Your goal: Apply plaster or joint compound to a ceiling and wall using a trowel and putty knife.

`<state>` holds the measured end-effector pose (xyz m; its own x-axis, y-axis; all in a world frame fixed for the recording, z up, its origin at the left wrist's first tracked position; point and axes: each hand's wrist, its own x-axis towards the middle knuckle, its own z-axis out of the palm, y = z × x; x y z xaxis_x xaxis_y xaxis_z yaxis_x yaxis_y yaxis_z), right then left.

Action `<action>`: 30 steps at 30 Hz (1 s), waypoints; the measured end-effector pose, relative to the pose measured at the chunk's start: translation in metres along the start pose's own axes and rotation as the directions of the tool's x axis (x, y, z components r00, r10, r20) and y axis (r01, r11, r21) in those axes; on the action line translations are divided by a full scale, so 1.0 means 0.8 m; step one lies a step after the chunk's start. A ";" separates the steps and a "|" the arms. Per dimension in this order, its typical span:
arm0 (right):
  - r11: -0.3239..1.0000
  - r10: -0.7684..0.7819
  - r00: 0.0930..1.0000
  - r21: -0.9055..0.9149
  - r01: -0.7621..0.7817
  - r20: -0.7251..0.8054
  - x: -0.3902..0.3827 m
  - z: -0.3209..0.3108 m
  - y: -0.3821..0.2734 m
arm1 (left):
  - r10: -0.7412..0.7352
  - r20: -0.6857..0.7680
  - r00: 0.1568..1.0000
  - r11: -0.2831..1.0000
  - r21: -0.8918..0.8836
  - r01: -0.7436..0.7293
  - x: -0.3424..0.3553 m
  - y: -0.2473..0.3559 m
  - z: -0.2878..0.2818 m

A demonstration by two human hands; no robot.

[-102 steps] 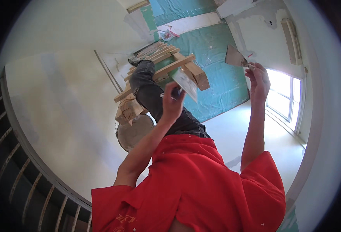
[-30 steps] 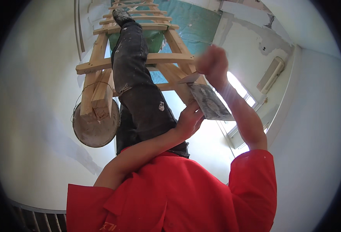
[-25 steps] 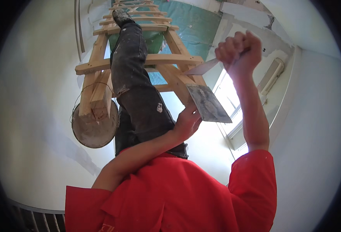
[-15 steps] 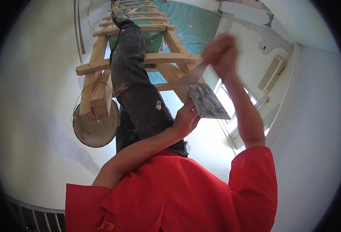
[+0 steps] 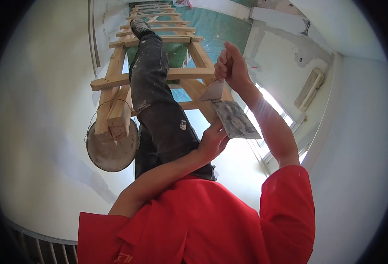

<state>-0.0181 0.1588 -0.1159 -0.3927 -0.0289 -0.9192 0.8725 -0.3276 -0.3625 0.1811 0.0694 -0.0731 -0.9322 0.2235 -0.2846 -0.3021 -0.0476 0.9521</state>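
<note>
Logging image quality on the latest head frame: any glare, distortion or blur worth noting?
In the head view, the window behind the right forearm glares to near white; in the head view, fisheye distortion bends the lower-left railing into an arc, with black at both sides; in the head view, the right hand and scraper look fairly clear, without heavy smear.

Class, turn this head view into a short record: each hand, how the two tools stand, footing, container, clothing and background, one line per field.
Left hand: the left hand holds a flat rectangular trowel, grey smears on its face
Right hand: the right hand grips a putty knife, blade downward
Tools: blade beside the trowel's upper-left corner; contact unclear
Footing: wooden ladder
Container: round bucket, partly behind the ladder's left beam ends
Clothing: red shirt, spattered dark trousers
Background: green sheeting, bright window
</note>
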 end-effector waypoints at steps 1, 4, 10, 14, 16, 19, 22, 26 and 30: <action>1.000 -0.008 1.000 0.021 0.008 0.000 0.001 -0.005 -0.003 | 0.014 0.000 1.000 1.000 0.015 -0.014 0.000 -0.001 0.001; 0.996 -0.029 1.000 0.086 0.030 -0.007 0.002 -0.019 -0.010 | 0.052 0.003 0.999 0.997 0.056 -0.052 -0.003 -0.004 0.002; 0.986 -0.011 0.997 0.164 -0.001 0.071 -0.009 -0.016 -0.011 | 0.017 0.041 0.999 0.997 0.069 -0.020 -0.005 -0.010 0.002; 0.946 -0.239 0.944 0.272 0.174 0.228 -0.023 -0.016 -0.058 | 0.023 -0.003 1.000 1.000 0.012 -0.023 -0.009 -0.004 -0.002; 0.948 -0.201 0.970 0.274 0.159 0.134 -0.027 -0.017 -0.043 | 0.014 -0.003 1.000 1.000 0.002 -0.014 -0.016 0.002 0.000; 0.950 -0.092 0.988 0.285 0.123 -0.121 -0.011 -0.019 -0.013 | 0.011 -0.025 1.000 1.000 -0.014 -0.011 -0.009 -0.003 0.001; 0.964 -0.056 0.996 0.255 0.072 -0.068 -0.007 -0.025 0.011 | 0.008 0.005 1.000 1.000 0.008 -0.008 -0.011 -0.002 -0.004; 0.973 -0.083 0.996 0.220 0.077 0.020 -0.011 -0.024 -0.018 | 0.039 0.026 0.999 0.999 0.024 -0.040 0.005 -0.009 -0.004; 0.955 -0.184 0.977 0.253 0.153 0.106 -0.040 -0.009 -0.054 | 0.040 0.009 0.999 0.999 0.015 -0.041 -0.012 -0.005 -0.003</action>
<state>-0.0412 0.1805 -0.0722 -0.5751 -0.0676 -0.8153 0.6998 -0.5568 -0.4475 0.1909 0.0652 -0.0742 -0.9418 0.2302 -0.2449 -0.2610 -0.0421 0.9644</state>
